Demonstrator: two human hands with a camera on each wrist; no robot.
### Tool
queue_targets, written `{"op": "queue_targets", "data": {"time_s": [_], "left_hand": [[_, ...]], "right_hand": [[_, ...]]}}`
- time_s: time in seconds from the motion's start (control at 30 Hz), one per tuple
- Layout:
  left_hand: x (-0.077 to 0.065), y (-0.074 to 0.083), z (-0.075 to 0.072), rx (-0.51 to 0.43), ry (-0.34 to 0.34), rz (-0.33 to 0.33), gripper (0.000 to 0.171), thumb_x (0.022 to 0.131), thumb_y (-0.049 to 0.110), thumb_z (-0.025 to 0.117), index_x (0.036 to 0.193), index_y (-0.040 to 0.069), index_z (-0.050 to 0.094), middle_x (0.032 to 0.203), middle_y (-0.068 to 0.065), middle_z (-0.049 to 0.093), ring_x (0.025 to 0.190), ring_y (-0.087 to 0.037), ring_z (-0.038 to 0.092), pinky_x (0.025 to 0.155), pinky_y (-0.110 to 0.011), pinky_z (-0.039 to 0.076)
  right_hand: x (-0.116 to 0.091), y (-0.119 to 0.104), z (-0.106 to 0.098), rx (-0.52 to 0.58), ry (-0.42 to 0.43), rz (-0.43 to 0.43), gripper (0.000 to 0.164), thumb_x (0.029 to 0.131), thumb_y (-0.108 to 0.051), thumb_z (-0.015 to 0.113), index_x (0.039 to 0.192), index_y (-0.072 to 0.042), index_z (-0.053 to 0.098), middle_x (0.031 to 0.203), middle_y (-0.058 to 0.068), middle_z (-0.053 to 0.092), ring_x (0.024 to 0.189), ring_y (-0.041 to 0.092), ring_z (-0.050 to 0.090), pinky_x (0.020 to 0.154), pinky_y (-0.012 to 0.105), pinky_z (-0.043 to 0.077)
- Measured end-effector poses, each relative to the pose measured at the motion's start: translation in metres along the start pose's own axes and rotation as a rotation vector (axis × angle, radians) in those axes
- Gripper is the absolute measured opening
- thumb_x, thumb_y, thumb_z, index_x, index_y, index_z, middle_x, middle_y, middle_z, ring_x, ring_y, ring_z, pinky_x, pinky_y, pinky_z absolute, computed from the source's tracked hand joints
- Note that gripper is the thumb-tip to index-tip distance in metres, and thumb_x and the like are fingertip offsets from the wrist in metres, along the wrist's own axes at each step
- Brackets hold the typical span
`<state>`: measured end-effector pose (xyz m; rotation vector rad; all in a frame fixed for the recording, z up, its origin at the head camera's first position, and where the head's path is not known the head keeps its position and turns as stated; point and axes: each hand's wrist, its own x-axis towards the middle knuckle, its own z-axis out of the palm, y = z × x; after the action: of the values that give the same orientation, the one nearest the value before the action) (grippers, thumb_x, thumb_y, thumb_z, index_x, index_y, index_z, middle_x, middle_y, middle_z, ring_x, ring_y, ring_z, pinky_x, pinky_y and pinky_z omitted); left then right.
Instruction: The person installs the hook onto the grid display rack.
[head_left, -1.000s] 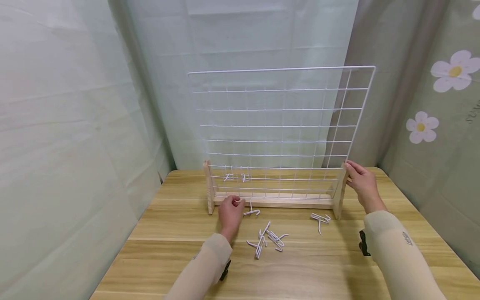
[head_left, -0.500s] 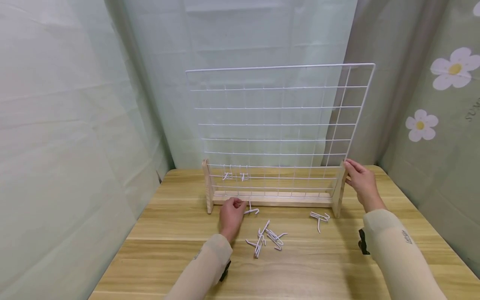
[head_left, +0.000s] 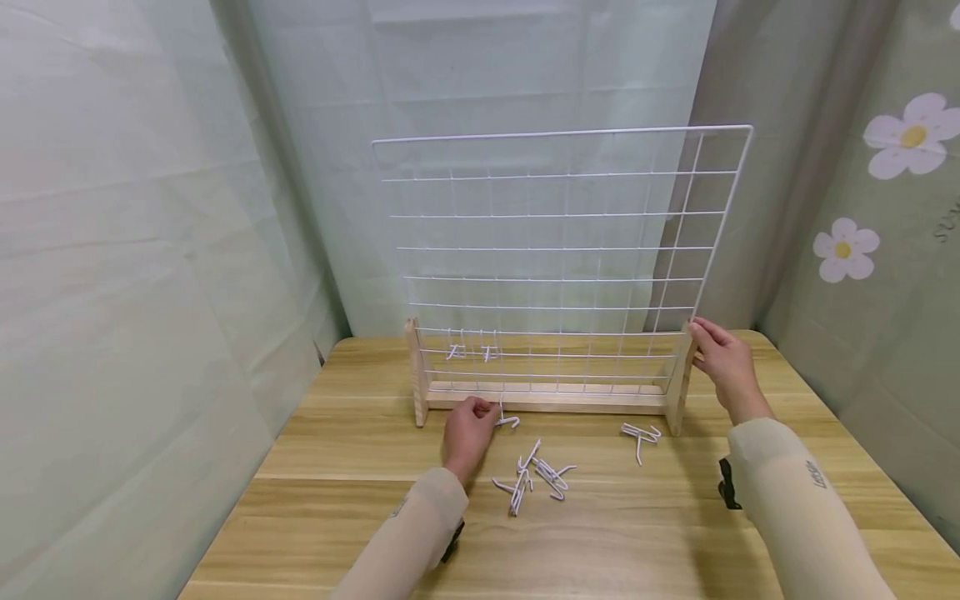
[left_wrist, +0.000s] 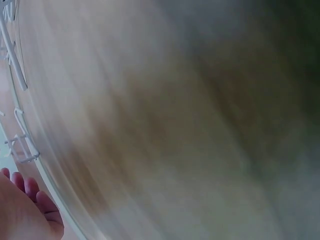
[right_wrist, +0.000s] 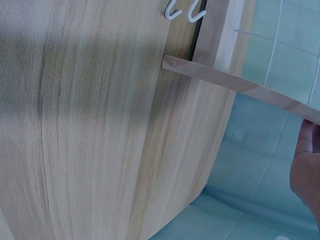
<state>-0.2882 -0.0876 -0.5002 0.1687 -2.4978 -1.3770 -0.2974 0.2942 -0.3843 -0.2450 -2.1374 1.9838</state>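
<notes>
Left hand (head_left: 468, 433) at a white hook (head_left: 510, 422), its grip unclear, right hand (head_left: 726, 373) pinching the wooden stand (head_left: 679, 383) of a wire grid (head_left: 566, 215), loose hooks (head_left: 552, 477) on the surface (head_left: 600, 542)

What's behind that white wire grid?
Behind the white wire grid: pale cloth, darker at right, and wooden tabletop lower down. The wooden crossbar covers the strip just behind it.

A light-brown, wood-grained tabletop (head_left: 600, 542) spreads beneath the left hand (head_left: 470, 435) and right hand (head_left: 726, 371), its rounded far corners beyond them. A pale green, creased cloth curtain (head_left: 150, 250) hangs left of the left hand, a pale blue-green cloth sheet (head_left: 480, 83) beyond both hands. Right of the right hand, a grey-green cloth hanging (head_left: 885, 358) bears white, five-petalled printed flowers (head_left: 846, 250) with yellow centres and partly cut-off dark lettering (head_left: 949, 222).
</notes>
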Motion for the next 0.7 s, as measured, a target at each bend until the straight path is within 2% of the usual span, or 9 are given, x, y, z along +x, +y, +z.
{"op": "queue_targets", "data": {"time_s": [0.1,0.27,0.5,0.7], "left_hand": [[-0.0008,0.0,-0.0001,0.01,-0.014,0.002,0.014,0.086,0.025,0.077,0.087,0.014,0.069,0.078,0.002,0.061,0.07,-0.015,0.055,0.064,-0.031,0.044],[-0.0008,-0.0015,-0.0004,0.033,-0.019,0.024,0.013,0.083,0.019,0.078,0.086,0.012,0.068,0.076,0.002,0.058,0.069,-0.015,0.053,0.063,-0.031,0.043],[-0.0016,-0.0026,-0.0022,0.04,-0.033,0.04,0.015,0.082,0.019,0.08,0.087,0.01,0.068,0.077,0.0,0.058,0.071,-0.016,0.052,0.066,-0.033,0.044],[-0.0038,-0.0038,-0.0054,0.034,-0.045,0.039,0.018,0.079,0.018,0.081,0.089,0.009,0.069,0.079,-0.001,0.058,0.073,-0.017,0.053,0.066,-0.034,0.044]], "right_hand": [[-0.0003,-0.0003,0.0005,-0.019,0.0,-0.005,0.065,0.1,-0.043,0.053,0.15,-0.003,0.04,0.146,0.007,0.047,0.136,0.028,0.042,0.108,0.048,0.035],[-0.0002,-0.0006,0.0009,0.011,0.004,0.004,0.065,0.099,-0.042,0.055,0.149,-0.004,0.041,0.143,0.004,0.049,0.135,0.026,0.042,0.109,0.049,0.033],[0.0002,-0.0001,0.0008,-0.019,0.004,0.003,0.065,0.1,-0.045,0.052,0.15,-0.006,0.041,0.154,0.013,0.039,0.139,0.031,0.037,0.108,0.048,0.035],[0.001,0.0006,0.0012,-0.027,0.002,0.001,0.066,0.1,-0.045,0.051,0.151,-0.005,0.039,0.155,0.016,0.036,0.14,0.033,0.036,0.108,0.048,0.035]]}}
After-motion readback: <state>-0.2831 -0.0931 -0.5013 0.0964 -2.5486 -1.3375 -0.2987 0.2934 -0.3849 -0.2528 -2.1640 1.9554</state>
